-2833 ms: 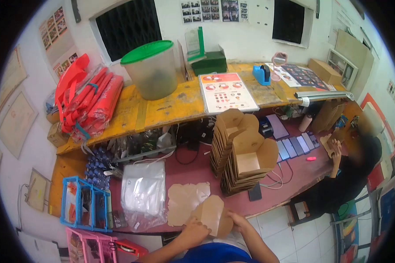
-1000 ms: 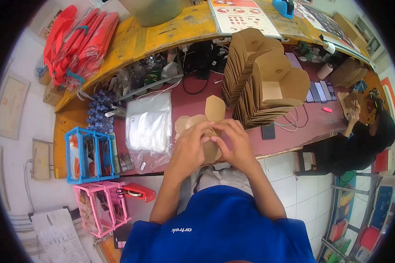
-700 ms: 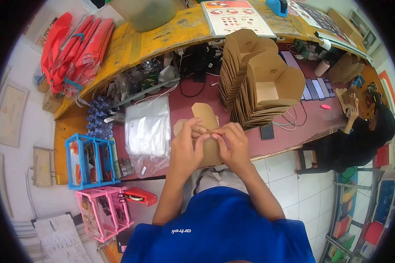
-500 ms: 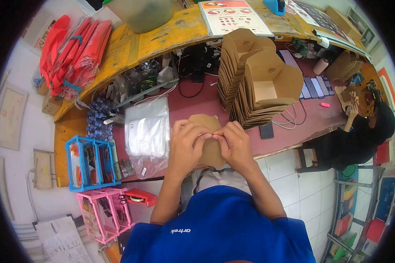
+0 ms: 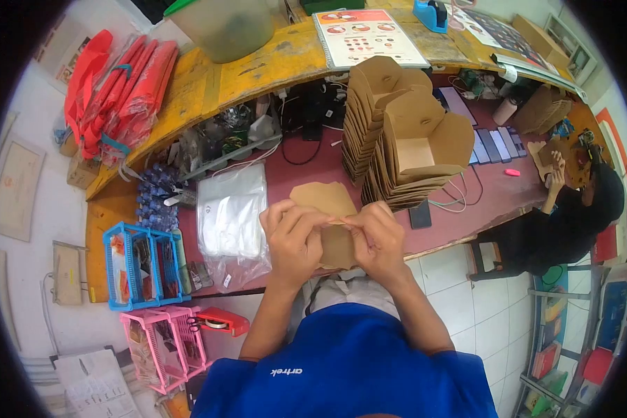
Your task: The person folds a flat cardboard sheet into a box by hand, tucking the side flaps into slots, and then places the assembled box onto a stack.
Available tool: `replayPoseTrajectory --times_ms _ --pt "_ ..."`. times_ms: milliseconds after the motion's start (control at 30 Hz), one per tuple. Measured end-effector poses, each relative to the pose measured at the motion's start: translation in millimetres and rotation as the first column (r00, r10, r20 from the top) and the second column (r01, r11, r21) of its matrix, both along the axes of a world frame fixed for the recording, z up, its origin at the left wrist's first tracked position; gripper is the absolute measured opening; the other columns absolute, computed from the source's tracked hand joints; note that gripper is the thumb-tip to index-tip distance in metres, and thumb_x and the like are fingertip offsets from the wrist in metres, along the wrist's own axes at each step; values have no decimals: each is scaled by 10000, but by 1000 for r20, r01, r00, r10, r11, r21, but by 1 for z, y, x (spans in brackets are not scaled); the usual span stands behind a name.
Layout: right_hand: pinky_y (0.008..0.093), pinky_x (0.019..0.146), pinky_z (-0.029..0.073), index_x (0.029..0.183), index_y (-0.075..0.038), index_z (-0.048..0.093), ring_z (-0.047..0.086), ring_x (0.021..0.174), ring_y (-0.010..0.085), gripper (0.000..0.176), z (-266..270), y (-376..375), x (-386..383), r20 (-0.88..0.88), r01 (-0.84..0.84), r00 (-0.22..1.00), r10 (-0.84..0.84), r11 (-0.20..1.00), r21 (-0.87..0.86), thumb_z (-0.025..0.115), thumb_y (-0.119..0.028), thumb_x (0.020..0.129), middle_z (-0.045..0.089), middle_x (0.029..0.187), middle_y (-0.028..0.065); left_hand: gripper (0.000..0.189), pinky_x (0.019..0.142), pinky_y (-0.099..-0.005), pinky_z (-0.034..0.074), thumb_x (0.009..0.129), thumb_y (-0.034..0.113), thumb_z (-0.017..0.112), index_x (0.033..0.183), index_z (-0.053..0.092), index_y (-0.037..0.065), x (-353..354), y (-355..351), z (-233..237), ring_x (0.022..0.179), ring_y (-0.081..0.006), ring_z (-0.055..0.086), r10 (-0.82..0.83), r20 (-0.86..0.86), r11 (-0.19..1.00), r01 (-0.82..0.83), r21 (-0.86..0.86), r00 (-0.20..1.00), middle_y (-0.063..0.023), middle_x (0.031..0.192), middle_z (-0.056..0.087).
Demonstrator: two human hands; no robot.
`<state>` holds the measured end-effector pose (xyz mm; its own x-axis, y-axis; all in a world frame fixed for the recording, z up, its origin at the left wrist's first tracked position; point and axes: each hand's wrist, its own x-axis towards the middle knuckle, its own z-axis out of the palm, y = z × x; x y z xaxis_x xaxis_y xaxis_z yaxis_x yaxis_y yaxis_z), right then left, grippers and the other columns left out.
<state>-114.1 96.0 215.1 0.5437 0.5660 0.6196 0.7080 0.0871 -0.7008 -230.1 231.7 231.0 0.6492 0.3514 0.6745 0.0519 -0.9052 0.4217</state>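
Note:
A flat brown cardboard piece (image 5: 325, 198) lies between my hands at the table's front edge, with a raised fold across its middle. My left hand (image 5: 294, 235) pinches the fold from the left. On the right, my right hand (image 5: 376, 237) pinches the same fold, its fingertips close to the other hand's. Just beyond, to the right, rise two nested stacks of formed brown cardboard boxes (image 5: 414, 150). Clear plastic bags (image 5: 231, 209) lie to the left of my hands.
A blue basket (image 5: 146, 265), a pink basket (image 5: 164, 345) and a red tape dispenser (image 5: 223, 322) are at the left. A dark phone (image 5: 420, 215) lies beside the stacks. Another person (image 5: 564, 223) works at the far right, holding cardboard.
The cardboard's far part shows more, and its fold stands more sharply between my fingers. My hands have shifted slightly nearer the body. The view has tilted a little.

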Motion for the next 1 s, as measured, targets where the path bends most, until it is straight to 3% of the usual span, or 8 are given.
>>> replayPoseTrajectory --times_ms 200,300,333,400,433,667,767,1000 --pt "377 741 500 956 -44 738 594 820 290 263 0 6 -8 29 28 999 -32 991 129 690 101 742 664 877 83 82 910 -386 438 848 112 741 924 731 83 -8 -8 8 992 -257 590 48 77 999 -47 -15 996 -60 894 684" --pt "372 745 500 934 -54 739 593 836 286 269 -3 0 0 45 26 998 -32 990 142 704 100 716 665 879 71 546 934 -389 463 1054 490 502 1263 605 -4 -42 26 4 1081 -222 591 -9 19 829 18 -559 1000 -101 1188 651" --pt "373 767 489 925 -65 741 591 850 279 266 -1 -3 4 77 -21 997 11 992 127 717 84 706 664 876 62 546 934 -389 463 1054 490 502 1263 605 -4 -48 45 -14 1081 -222 591 -10 8 827 13 -561 1000 -101 1188 651" --pt "375 788 477 915 -76 742 589 865 271 263 7 -3 4 101 -84 992 74 991 103 731 68 696 662 872 53 529 986 -374 469 1080 444 481 1336 569 -11 -43 67 -23 1176 -226 597 -435 -49 291 89 -953 899 -109 1263 643" --pt "369 782 456 909 -90 750 566 845 257 239 15 2 5 182 -135 976 116 986 94 754 28 701 659 844 50 465 1027 -357 464 1090 341 504 1399 527 -6 -34 53 -16 1226 -210 591 -346 197 -25 201 -979 917 -98 1313 631" --pt "374 818 410 881 -114 746 497 931 261 128 21 1 -3 156 -113 982 109 993 17 798 -104 765 525 929 49 412 1033 -331 475 1040 146 601 1416 506 8 -17 21 21 1217 -157 594 -199 299 -40 297 -954 933 -70 1330 622" --pt "399 928 408 869 -38 720 513 1022 296 140 22 0 -8 -191 -18 981 11 999 -37 810 -124 804 509 1098 134 417 1016 -327 489 1041 148 600 1420 498 8 -15 14 22 1213 -155 598 -232 325 35 342 -939 917 -71 1336 619" --pt "349 892 465 871 -1 695 552 1062 270 97 28 3 -9 -372 9 928 6 999 39 754 -68 834 508 1116 145 380 1012 -334 497 1046 154 594 1393 530 15 -6 -1 13 1196 -162 611 -184 378 62 394 -917 907 -75 1314 634"
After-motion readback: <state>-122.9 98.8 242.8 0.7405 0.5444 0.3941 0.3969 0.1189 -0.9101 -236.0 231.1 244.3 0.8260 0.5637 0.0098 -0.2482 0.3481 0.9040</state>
